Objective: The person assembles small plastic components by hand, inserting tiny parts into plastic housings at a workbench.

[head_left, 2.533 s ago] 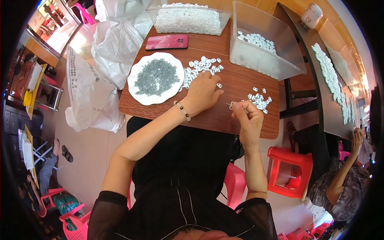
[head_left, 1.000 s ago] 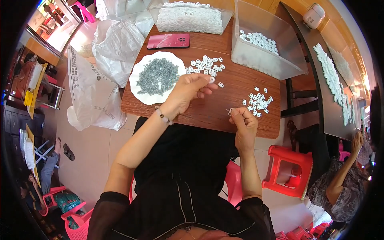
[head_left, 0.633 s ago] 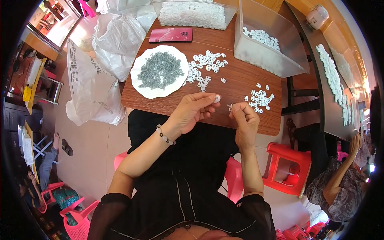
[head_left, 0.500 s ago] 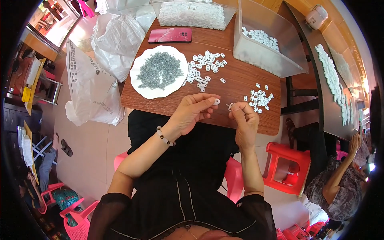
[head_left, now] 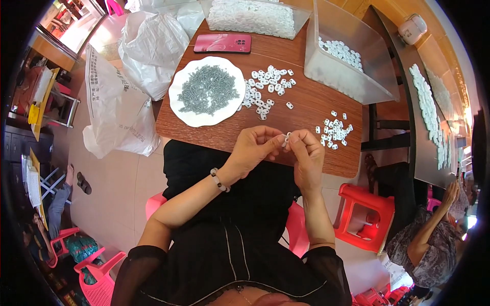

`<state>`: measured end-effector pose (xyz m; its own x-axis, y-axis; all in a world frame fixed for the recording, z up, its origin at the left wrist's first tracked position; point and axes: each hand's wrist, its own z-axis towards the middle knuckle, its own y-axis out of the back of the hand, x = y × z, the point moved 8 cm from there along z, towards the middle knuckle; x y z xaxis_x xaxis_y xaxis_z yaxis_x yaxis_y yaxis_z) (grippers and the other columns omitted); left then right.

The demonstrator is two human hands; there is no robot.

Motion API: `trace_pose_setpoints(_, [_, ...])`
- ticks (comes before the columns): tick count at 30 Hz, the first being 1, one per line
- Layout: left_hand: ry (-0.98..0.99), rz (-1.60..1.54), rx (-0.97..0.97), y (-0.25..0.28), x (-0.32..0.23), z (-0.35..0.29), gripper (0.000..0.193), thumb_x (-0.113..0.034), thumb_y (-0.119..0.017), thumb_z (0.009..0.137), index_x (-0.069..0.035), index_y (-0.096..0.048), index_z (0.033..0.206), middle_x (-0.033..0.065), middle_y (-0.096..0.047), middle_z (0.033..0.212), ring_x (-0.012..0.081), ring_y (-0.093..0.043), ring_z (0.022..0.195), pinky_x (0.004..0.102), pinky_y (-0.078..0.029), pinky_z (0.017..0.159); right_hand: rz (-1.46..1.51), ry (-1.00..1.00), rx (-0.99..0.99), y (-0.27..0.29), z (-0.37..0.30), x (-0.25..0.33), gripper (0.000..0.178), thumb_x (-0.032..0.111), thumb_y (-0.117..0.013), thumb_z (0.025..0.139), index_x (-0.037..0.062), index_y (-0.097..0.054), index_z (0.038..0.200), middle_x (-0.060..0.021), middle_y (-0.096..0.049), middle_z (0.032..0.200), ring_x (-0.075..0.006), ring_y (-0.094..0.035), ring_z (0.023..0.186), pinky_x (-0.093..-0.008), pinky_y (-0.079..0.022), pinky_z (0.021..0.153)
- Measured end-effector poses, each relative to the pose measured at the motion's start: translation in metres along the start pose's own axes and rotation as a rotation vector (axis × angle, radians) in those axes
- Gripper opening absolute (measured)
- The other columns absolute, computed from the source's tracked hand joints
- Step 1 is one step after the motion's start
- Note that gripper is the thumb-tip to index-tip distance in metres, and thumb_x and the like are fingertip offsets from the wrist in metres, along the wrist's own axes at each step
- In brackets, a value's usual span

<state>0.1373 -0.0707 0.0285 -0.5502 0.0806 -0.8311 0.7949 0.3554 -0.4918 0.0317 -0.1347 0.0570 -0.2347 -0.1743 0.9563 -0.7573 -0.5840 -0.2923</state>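
Above the near edge of the wooden table (head_left: 214, 136), my two hands meet fingertip to fingertip. My left hand (head_left: 252, 152) pinches a small white plastic piece (head_left: 286, 138). Against it, the closed fingertips of my right hand (head_left: 307, 157) grip another tiny part, mostly hidden by the fingers. Left of my hands, a white scalloped plate (head_left: 176, 104) bears a heap of small grey pins (head_left: 209, 89). Loose white two-holed pieces (head_left: 270, 79) lie beside the plate. A second scatter of white pieces (head_left: 334, 131) is right of my right hand.
A pink phone (head_left: 222, 44) lies behind the plate. Two clear bins, one at the back (head_left: 301, 20) and one at the right (head_left: 332, 84), hold more white pieces. White sacks (head_left: 120, 115) stand left, a red stool (head_left: 347, 209) right. Another person's arm (head_left: 426, 232) is at far right.
My hands have come together from a small gap, bringing the white piece in the left against what the right holds. The table appears shifted slightly right in the picture.
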Motion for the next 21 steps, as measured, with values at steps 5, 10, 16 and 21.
trace_pose_setpoints(5, [0.082,0.183,0.033,0.006,0.011,0.003,0.024,-0.022,-0.063,0.091,0.000,-0.066,0.102,0.0039,-0.067,0.081,0.0068,-0.060,0.065,0.0200,-0.050,0.058,-0.001,0.001,-0.031,-0.005,-0.001,0.001,0.013,0.012,-0.058,0.093,0.0005,-0.060,0.089,-0.0002,-0.060,0.080,-0.0042,-0.054,0.073,-0.0185,-0.044,0.069])
trace_pose_setpoints(10, [-0.011,0.062,-0.048,0.001,0.002,0.000,0.022,-0.017,-0.063,0.091,0.001,-0.066,0.104,0.0039,-0.067,0.082,0.0057,-0.060,0.064,0.0186,-0.050,0.057,-0.073,0.023,-0.047,-0.002,0.000,-0.005,0.012,0.011,-0.058,0.093,0.0000,-0.060,0.090,-0.0011,-0.061,0.081,-0.0048,-0.055,0.074,-0.0191,-0.044,0.069])
trace_pose_setpoints(16, [-0.071,0.000,-0.074,0.005,0.003,0.001,0.024,-0.015,-0.064,0.090,0.001,-0.063,0.108,0.0031,-0.067,0.084,0.0053,-0.060,0.071,0.0186,-0.050,0.062,0.014,0.010,-0.069,0.000,0.000,-0.007,0.012,0.011,-0.058,0.093,-0.0001,-0.060,0.090,-0.0014,-0.061,0.081,-0.0052,-0.055,0.075,-0.0188,-0.043,0.071])
trace_pose_setpoints(21, [0.000,-0.105,-0.040,0.010,0.005,0.002,0.024,-0.017,-0.063,0.090,0.000,-0.062,0.108,0.0029,-0.067,0.086,0.0061,-0.060,0.073,0.0195,-0.050,0.065,0.035,-0.013,-0.079,0.003,-0.003,-0.012,0.012,0.012,-0.058,0.093,0.0007,-0.061,0.089,-0.0009,-0.060,0.080,-0.0045,-0.053,0.074,-0.0178,-0.041,0.069])
